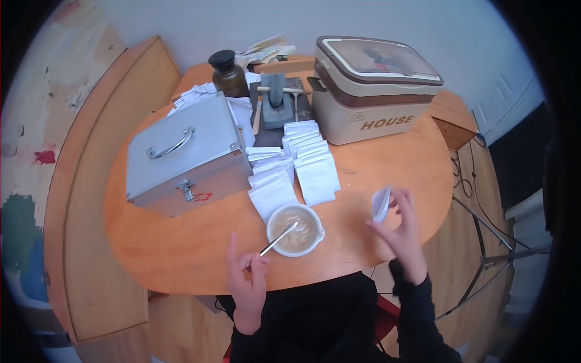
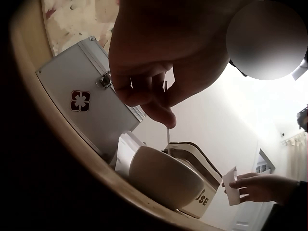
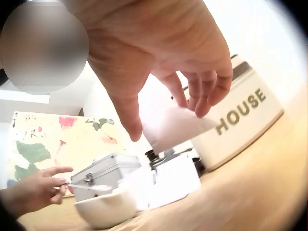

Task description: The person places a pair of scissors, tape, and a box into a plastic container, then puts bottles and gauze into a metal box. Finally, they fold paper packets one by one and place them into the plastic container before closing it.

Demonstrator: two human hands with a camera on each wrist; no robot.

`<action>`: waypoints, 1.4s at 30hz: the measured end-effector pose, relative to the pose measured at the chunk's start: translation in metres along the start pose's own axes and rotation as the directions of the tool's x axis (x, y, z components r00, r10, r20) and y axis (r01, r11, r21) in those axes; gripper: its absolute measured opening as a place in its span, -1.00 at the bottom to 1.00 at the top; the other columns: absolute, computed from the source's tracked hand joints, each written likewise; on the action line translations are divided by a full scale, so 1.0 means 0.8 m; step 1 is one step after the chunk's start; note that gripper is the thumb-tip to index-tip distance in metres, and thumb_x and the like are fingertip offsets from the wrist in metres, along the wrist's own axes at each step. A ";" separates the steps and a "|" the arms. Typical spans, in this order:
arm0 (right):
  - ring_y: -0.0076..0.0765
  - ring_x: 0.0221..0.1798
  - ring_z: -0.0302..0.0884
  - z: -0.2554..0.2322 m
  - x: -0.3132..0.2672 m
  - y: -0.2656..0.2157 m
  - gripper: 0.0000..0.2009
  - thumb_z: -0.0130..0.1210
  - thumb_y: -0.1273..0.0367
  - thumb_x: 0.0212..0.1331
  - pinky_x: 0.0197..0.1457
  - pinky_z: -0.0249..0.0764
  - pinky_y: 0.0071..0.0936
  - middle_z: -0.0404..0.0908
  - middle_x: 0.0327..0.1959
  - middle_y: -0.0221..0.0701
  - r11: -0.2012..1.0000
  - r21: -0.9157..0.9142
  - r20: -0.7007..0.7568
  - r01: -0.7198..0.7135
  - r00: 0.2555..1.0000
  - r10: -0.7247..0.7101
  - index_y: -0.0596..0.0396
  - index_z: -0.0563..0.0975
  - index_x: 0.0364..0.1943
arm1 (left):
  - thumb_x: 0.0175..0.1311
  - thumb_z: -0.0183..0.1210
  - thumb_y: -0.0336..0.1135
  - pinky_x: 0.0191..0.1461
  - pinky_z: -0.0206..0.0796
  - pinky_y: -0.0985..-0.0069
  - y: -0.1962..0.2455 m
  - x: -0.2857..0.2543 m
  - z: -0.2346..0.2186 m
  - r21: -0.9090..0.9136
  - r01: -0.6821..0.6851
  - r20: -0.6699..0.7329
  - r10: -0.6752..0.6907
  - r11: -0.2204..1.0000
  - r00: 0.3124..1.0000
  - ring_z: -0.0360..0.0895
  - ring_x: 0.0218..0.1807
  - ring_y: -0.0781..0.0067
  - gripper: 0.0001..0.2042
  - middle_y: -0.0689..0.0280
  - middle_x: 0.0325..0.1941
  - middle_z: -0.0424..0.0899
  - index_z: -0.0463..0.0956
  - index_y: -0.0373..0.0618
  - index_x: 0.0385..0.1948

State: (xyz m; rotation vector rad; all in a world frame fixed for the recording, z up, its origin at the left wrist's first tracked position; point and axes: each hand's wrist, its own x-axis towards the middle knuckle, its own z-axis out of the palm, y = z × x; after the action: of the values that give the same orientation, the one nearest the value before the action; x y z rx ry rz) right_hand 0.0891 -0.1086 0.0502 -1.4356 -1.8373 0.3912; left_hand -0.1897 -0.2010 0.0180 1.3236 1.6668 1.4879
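Note:
A white bowl (image 1: pixel 295 253) with a small pouring lip stands near the table's front edge, holding a cloudy grey-brown liquid. My left hand (image 1: pixel 247 289) pinches the handle of a thin metal spoon-like stirrer (image 1: pixel 270 247) between thumb and fingers, index finger extended. The stirrer's pale end dips into the bowl. To the right of the bowl, my right hand (image 1: pixel 402 230) holds a folded white paper packet (image 1: pixel 380 204) between thumb and fingertips, raised over the table. The left wrist view also shows the packet (image 2: pixel 232 186) upright in the fingers.
Overlapping rows of white paper packets (image 1: pixel 318 175) lie behind the bowl. A silver first-aid case (image 1: pixel 175 136) stands left, a beige "HOUSE" box (image 1: pixel 369 115) back right. Between them are a dark glass bottle (image 1: pixel 230 81) and a grey stone block (image 1: pixel 276 115) with wooden sticks.

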 end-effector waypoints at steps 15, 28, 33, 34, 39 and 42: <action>-0.08 -0.06 0.50 -0.018 0.201 0.273 -0.38 0.47 0.14 -0.20 -0.06 0.44 -0.26 0.51 -0.16 -0.07 0.939 -0.237 -0.214 -0.251 0.956 0.201 0.32 0.46 -0.15 | 0.36 0.00 -0.53 -0.41 0.24 0.72 -0.007 -0.021 -0.014 0.011 0.088 0.011 -0.088 0.996 0.996 0.36 -0.53 0.70 -0.48 0.34 -0.54 0.54 0.10 -0.26 0.35; -0.21 -0.47 0.62 0.085 0.099 -0.052 -0.09 0.22 -0.12 0.01 -0.46 0.47 -0.35 0.60 -0.51 -0.26 0.759 -0.635 0.291 0.145 0.955 0.061 0.38 0.26 0.27 | 0.36 0.01 -0.53 -0.41 0.23 0.72 -0.006 -0.011 -0.003 0.032 0.021 0.078 -0.023 0.999 0.997 0.34 -0.55 0.71 -0.50 0.35 -0.56 0.53 0.13 -0.26 0.33; -0.29 -0.60 0.58 0.131 0.102 -0.071 0.02 0.22 -0.17 -0.06 -0.57 0.44 -0.41 0.58 -0.61 -0.31 0.720 -0.657 0.361 0.224 0.932 0.040 0.47 0.20 0.29 | 0.35 0.01 -0.54 -0.42 0.23 0.72 -0.001 -0.018 -0.012 -0.004 0.085 0.049 -0.084 0.996 0.995 0.35 -0.55 0.71 -0.51 0.35 -0.57 0.54 0.14 -0.26 0.32; -0.27 -0.57 0.59 0.136 0.102 -0.068 0.02 0.23 -0.16 -0.07 -0.54 0.45 -0.40 0.59 -0.57 -0.29 0.726 -0.652 0.359 0.217 0.932 0.044 0.46 0.19 0.29 | 0.36 0.01 -0.54 -0.42 0.23 0.72 -0.002 -0.021 -0.012 -0.021 0.090 0.039 -0.089 0.996 0.995 0.35 -0.55 0.71 -0.51 0.35 -0.56 0.54 0.14 -0.26 0.32; -0.12 -0.33 0.64 0.145 0.096 -0.047 0.00 0.24 -0.10 -0.07 -0.30 0.55 -0.30 0.61 -0.29 -0.10 0.774 -0.608 0.369 0.178 0.926 0.076 0.44 0.17 0.31 | 0.37 0.00 -0.52 -0.42 0.23 0.71 -0.008 -0.025 -0.014 -0.030 0.085 0.025 -0.084 0.996 0.996 0.35 -0.55 0.71 -0.52 0.35 -0.56 0.54 0.15 -0.25 0.32; -0.08 -0.17 0.61 0.126 0.092 -0.045 -0.09 0.27 0.03 -0.10 -0.15 0.55 -0.27 0.56 -0.16 -0.11 0.841 -0.519 0.375 0.152 0.925 0.065 0.44 0.21 0.26 | 0.38 0.00 -0.51 -0.42 0.23 0.71 -0.005 -0.019 -0.013 -0.022 0.070 0.023 -0.070 0.997 0.997 0.34 -0.55 0.72 -0.53 0.35 -0.56 0.54 0.16 -0.26 0.32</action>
State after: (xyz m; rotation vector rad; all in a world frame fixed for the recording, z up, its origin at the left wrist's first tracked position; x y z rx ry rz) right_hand -0.0142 -0.0312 0.0339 -1.7778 -2.4315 0.1246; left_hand -0.1947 -0.2186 0.0136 1.2523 1.6609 1.4427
